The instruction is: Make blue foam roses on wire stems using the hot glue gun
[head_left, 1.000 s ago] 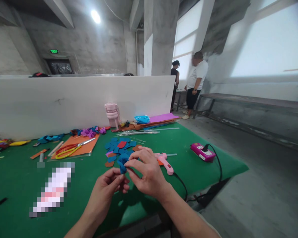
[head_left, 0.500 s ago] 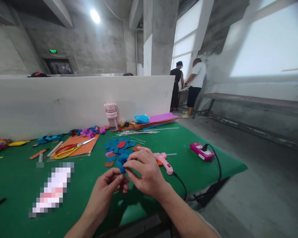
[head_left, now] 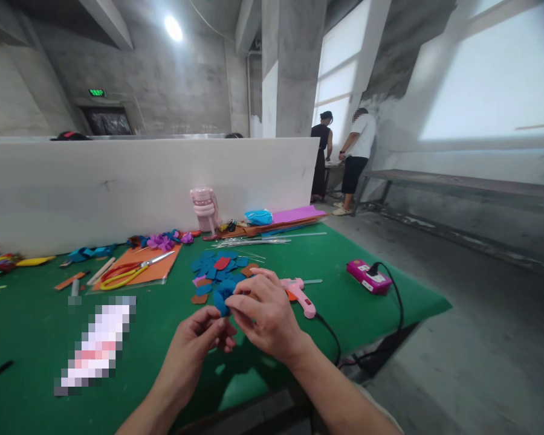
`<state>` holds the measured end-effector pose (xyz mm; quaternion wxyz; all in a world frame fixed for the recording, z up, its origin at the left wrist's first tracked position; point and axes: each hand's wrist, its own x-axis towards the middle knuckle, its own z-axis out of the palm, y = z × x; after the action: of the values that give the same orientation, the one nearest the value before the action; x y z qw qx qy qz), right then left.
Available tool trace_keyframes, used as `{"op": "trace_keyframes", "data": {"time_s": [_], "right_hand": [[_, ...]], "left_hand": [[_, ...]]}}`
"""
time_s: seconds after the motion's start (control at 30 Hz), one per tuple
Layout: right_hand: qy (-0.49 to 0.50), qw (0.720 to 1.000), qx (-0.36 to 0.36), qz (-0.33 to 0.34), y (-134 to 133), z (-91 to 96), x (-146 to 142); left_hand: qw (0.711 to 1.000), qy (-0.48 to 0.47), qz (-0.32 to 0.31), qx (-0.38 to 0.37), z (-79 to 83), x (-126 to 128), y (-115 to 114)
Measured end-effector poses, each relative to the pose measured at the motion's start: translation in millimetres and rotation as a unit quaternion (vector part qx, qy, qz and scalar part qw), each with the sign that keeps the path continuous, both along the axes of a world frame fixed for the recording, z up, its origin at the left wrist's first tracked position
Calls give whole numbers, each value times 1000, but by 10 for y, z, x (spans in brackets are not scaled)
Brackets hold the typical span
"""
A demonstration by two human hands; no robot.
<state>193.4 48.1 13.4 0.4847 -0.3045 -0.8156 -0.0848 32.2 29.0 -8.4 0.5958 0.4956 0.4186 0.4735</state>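
Fingertips (head_left: 234, 301) of your right hand (head_left: 272, 315) pinch the curled blue piece (head_left: 220, 298) at its right side, while your left hand (head_left: 197, 335) nips its base between thumb and index; the exact contact is partly hidden. Hold that base firmly and press lightly, so the curl isn't crushed. Loose cut pieces (head_left: 207, 264) lie just beyond on the green table (head_left: 330, 260). Mind the pink glue gun (head_left: 303, 297) beside your right hand: its front end is hidden and may be hot.
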Motion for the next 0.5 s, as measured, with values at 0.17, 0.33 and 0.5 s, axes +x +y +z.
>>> {"op": "trace_keyframes", "data": {"time_s": [0.17, 0.33, 0.5], "right_hand": [[1, 1000, 10, 1, 4, -20, -16], [23, 999, -15, 44, -47, 8, -5], [233, 958, -154, 59, -47, 4, -45]], "left_hand": [[999, -40, -2, -29, -39, -8, 20], [999, -8, 11, 42, -29, -39, 33], [983, 68, 116, 129, 6, -114, 50]]}}
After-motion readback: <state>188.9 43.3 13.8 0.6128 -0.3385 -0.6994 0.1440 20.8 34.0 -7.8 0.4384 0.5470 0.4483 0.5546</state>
